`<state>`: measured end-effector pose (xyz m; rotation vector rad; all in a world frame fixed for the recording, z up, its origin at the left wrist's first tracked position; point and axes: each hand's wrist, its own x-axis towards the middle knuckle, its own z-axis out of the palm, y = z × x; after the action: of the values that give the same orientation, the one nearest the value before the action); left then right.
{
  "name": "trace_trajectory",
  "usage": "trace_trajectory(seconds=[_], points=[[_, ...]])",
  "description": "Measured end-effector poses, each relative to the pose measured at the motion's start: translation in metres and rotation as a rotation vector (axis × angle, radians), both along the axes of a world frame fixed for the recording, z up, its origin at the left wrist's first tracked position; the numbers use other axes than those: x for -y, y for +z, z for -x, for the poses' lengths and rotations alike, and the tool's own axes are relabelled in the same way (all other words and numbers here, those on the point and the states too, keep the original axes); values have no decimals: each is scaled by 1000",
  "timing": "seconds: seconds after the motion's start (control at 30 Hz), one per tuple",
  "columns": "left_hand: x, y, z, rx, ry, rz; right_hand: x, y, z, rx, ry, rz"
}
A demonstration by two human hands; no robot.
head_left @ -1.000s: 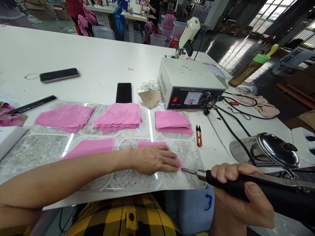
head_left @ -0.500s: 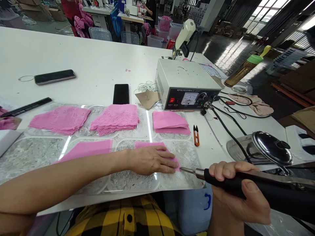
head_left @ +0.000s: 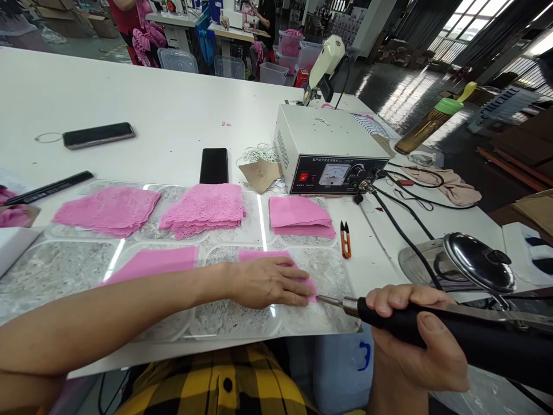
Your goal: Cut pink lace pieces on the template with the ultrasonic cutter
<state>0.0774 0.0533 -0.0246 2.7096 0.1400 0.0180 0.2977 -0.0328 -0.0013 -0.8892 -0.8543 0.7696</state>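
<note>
My left hand (head_left: 268,282) lies flat, fingers stretched out, on a pink fabric piece (head_left: 259,253), covering most of it. My right hand (head_left: 419,334) is wrapped round the black handle of a handheld ultrasonic welder (head_left: 406,316). The welder's thin metal tip touches, or nearly touches, the fabric's right corner beside my left fingertips. To the left, partly behind my forearm, is another pink piece (head_left: 158,262). Farther back on the marbled mat (head_left: 56,265) sit a lace stack (head_left: 203,208), a second lace pile (head_left: 110,210) and a smooth folded pink stack (head_left: 300,216).
The welder's control box (head_left: 330,150) stands at the back, its cables (head_left: 401,233) running down the right. Orange thread snips (head_left: 345,239) lie beside the mat. Two phones (head_left: 213,166), a green-lidded bottle (head_left: 430,127) and a lidded clear jar (head_left: 477,262) are on the table.
My right thumb and hand have shifted very slightly left on the welder handle. The view has moved a little; the left hand and fabric stay in place.
</note>
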Motion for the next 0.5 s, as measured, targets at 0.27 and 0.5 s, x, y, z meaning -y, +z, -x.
trace_trajectory(seconds=[0.27, 0.5], points=[[-1, -3, 1, 58, -21, -51, -1, 1, 2, 7, -1, -7], [0, -2, 0, 164, 8, 3, 1, 6, -4, -53, -11, 23]])
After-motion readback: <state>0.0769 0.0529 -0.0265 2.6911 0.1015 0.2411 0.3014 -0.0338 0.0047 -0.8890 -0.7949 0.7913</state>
